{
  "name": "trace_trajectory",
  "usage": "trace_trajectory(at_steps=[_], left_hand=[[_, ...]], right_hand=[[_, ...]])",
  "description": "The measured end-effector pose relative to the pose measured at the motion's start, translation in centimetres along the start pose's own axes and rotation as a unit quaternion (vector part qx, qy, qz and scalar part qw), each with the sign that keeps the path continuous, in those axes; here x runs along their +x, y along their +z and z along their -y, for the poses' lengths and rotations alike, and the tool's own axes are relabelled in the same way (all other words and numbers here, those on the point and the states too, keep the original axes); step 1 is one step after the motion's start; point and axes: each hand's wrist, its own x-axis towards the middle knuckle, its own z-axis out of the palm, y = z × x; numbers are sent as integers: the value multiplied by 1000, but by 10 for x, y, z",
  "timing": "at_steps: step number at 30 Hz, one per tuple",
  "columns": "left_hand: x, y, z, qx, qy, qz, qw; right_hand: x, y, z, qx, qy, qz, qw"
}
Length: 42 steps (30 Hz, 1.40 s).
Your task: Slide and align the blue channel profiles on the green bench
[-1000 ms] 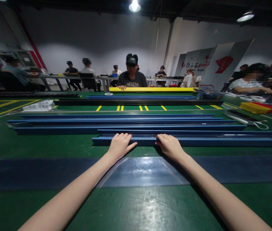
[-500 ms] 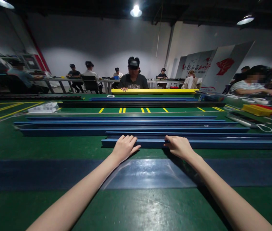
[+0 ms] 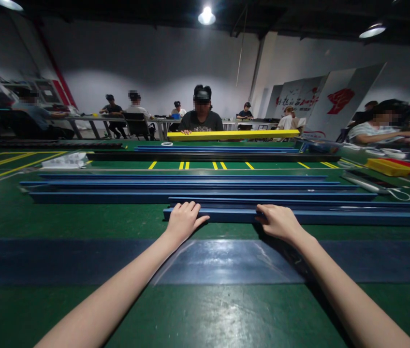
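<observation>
A long blue U-shaped channel [image 3: 226, 215] lies crosswise on the green table in front of me, its left end just past my left hand. Over its near wall, close to that end, curl the fingers of my left hand [image 3: 183, 221], the thumb stretched out along the front. My right hand [image 3: 277, 220] pinches the same wall farther right, its fingertips partly hidden. Behind lie several more blue channels [image 3: 118, 197], side by side.
A flat bluish strip [image 3: 81, 263] crosses the green table [image 3: 205, 316] nearer me. Farther off are a black bar [image 3: 208, 157], a plastic bag [image 3: 64, 160], a yellow tray [image 3: 388, 166] and a phone [image 3: 372, 178]. Opposite, a co-worker [image 3: 202, 116] holds a yellow bar [image 3: 234, 135].
The nearest blue channel has slid right with my right hand, while my left hand has shifted slightly left towards its end. The co-worker's yellow bar has tilted, its right end higher.
</observation>
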Motion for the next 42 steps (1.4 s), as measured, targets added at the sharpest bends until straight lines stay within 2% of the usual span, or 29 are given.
trace_trajectory(at_steps=[9, 25, 42], left_hand=[[1, -4, -1, -1, -16, 0, 1000], [0, -1, -1, -22, -27, -1, 999], [1, -1, -2, 14, -19, -6, 1000]], right_hand=[[3, 13, 20, 29, -74, -54, 995], [3, 15, 22, 23, -68, -60, 996], [3, 16, 23, 26, -66, -68, 995]])
